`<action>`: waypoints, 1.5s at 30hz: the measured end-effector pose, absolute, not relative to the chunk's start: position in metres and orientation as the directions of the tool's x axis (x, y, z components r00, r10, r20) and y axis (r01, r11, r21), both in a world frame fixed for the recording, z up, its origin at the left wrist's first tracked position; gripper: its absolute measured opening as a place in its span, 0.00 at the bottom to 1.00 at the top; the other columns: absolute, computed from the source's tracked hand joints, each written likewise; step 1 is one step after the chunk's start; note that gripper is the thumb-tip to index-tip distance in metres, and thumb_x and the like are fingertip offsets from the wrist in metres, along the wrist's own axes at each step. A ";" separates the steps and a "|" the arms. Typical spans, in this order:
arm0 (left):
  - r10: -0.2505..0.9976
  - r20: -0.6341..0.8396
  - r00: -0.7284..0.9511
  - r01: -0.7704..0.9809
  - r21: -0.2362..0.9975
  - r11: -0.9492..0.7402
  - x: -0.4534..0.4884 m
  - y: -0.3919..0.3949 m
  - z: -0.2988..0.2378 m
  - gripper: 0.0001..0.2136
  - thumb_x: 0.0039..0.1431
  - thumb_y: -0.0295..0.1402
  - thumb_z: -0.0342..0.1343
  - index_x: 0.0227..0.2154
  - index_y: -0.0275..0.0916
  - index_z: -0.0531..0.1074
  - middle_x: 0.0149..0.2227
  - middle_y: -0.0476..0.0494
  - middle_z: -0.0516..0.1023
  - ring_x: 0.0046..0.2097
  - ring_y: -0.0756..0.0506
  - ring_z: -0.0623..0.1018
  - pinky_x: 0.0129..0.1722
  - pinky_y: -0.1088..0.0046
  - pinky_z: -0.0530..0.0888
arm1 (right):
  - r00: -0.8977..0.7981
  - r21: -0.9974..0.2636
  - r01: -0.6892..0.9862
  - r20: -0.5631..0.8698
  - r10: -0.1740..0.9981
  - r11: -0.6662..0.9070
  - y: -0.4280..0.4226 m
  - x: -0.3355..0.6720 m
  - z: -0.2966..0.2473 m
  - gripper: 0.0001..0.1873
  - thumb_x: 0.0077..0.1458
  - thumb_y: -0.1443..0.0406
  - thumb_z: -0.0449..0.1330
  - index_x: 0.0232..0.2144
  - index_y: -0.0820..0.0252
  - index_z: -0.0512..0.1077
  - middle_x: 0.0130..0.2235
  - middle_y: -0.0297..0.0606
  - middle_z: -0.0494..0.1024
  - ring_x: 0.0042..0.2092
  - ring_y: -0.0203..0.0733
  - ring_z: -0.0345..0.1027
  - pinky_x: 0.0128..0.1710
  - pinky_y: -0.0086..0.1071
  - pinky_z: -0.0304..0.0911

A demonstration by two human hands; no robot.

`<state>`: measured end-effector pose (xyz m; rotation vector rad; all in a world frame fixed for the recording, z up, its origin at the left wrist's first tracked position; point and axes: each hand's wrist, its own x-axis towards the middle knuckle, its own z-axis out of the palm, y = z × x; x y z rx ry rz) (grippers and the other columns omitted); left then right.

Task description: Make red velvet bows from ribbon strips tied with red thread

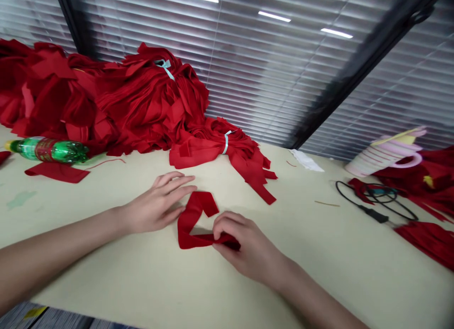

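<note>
Single red felt strip, bent into a heart-like loop on a pale cream table, pinched at its right end in the closed right grip, fingers folded over the cloth. Open left grip just left of the loop, fingers spread and low over the table, with no hold on the strip visible. Loop lying between the two grips, long axis running roughly crosswise from the rounded bend on the left to the pinched end on the right, upper peak pointing away from the body. Fold apparently formed, with no stitch, tie or fastening visible on the strip; finish of the loop hidden under the right grip. Far beyond both grips, a large heap of red felt strips and a smaller bundle of red felt strips bound with a pale blue tie, most of the felt apparently yet to be handled. Beyond and left of the left grip, a green plastic bottle on its side. Right of the right grip, a coiled black cable and a pink-and-white banded cone.
</note>
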<state>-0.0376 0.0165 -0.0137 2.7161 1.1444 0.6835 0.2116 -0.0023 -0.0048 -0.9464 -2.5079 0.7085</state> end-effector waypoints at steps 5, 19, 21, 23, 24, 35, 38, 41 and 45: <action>0.628 0.249 0.737 0.479 0.462 -0.746 -0.036 0.013 -0.008 0.22 0.58 0.23 0.42 0.56 0.42 0.58 0.55 0.41 0.65 0.58 0.41 0.59 0.56 0.59 0.57 | -0.775 -0.390 0.457 0.267 0.573 0.799 -0.011 0.208 -0.011 0.13 0.47 0.79 0.48 0.30 0.59 0.64 0.36 0.37 0.70 0.36 0.37 0.62 0.37 0.32 0.58; 0.834 0.180 0.521 0.766 0.334 -0.550 -0.038 0.016 -0.006 0.12 0.54 0.38 0.51 0.39 0.39 0.70 0.34 0.43 0.73 0.38 0.42 0.71 0.41 0.64 0.63 | -0.793 -0.290 0.434 0.326 0.514 0.853 -0.007 0.213 -0.001 0.05 0.47 0.68 0.57 0.22 0.60 0.63 0.32 0.36 0.70 0.36 0.39 0.61 0.39 0.36 0.54; 0.835 0.181 0.519 0.764 0.339 -0.548 -0.038 0.016 -0.007 0.11 0.54 0.38 0.51 0.38 0.39 0.70 0.33 0.43 0.73 0.37 0.42 0.71 0.40 0.65 0.64 | -0.807 -0.280 0.425 0.313 0.501 0.861 -0.009 0.212 0.002 0.11 0.48 0.61 0.59 0.21 0.61 0.62 0.30 0.36 0.69 0.34 0.39 0.61 0.39 0.37 0.53; 0.841 0.180 0.510 0.765 0.351 -0.540 -0.038 0.016 -0.007 0.11 0.55 0.38 0.51 0.38 0.39 0.70 0.33 0.43 0.73 0.37 0.42 0.71 0.40 0.65 0.64 | -0.814 -0.265 0.437 0.288 0.503 0.859 -0.010 0.212 0.002 0.14 0.52 0.60 0.57 0.20 0.61 0.61 0.27 0.35 0.68 0.33 0.38 0.60 0.39 0.37 0.53; 0.842 0.181 0.508 0.766 0.352 -0.538 -0.038 0.016 -0.007 0.11 0.55 0.38 0.51 0.39 0.39 0.69 0.33 0.43 0.73 0.37 0.43 0.71 0.40 0.65 0.64 | -0.812 -0.257 0.451 0.279 0.512 0.855 -0.010 0.211 0.001 0.14 0.53 0.62 0.56 0.20 0.61 0.60 0.26 0.34 0.68 0.31 0.37 0.60 0.39 0.37 0.52; 0.889 0.217 0.402 0.802 0.384 -0.457 -0.044 0.023 0.001 0.06 0.53 0.30 0.48 0.29 0.38 0.70 0.28 0.45 0.70 0.32 0.45 0.69 0.31 0.71 0.63 | -0.750 -0.380 0.590 0.068 0.658 0.712 -0.004 0.213 0.000 0.06 0.51 0.65 0.59 0.29 0.60 0.64 0.32 0.35 0.69 0.31 0.35 0.61 0.30 0.28 0.57; 0.931 0.204 0.303 0.799 0.478 -0.365 -0.049 0.027 0.008 0.08 0.54 0.32 0.47 0.29 0.38 0.70 0.28 0.46 0.71 0.31 0.46 0.69 0.29 0.72 0.63 | -0.737 -0.422 0.600 0.039 0.675 0.679 -0.003 0.213 -0.001 0.06 0.52 0.65 0.58 0.28 0.61 0.64 0.34 0.35 0.68 0.32 0.34 0.62 0.31 0.28 0.59; 0.963 0.149 0.226 0.782 0.561 -0.271 -0.054 0.031 0.012 0.10 0.55 0.34 0.45 0.28 0.37 0.70 0.28 0.48 0.71 0.29 0.47 0.70 0.28 0.73 0.63 | -0.741 -0.437 0.587 0.050 0.670 0.682 -0.002 0.214 -0.002 0.05 0.53 0.66 0.57 0.27 0.61 0.65 0.33 0.35 0.68 0.32 0.34 0.63 0.32 0.28 0.60; 0.972 0.159 0.172 0.817 0.528 -0.231 -0.059 0.034 0.015 0.09 0.54 0.35 0.46 0.28 0.37 0.70 0.28 0.48 0.72 0.30 0.47 0.70 0.29 0.73 0.64 | -0.748 -0.434 0.566 0.086 0.658 0.700 -0.002 0.215 -0.004 0.04 0.53 0.67 0.57 0.27 0.61 0.65 0.33 0.35 0.69 0.32 0.35 0.64 0.32 0.28 0.61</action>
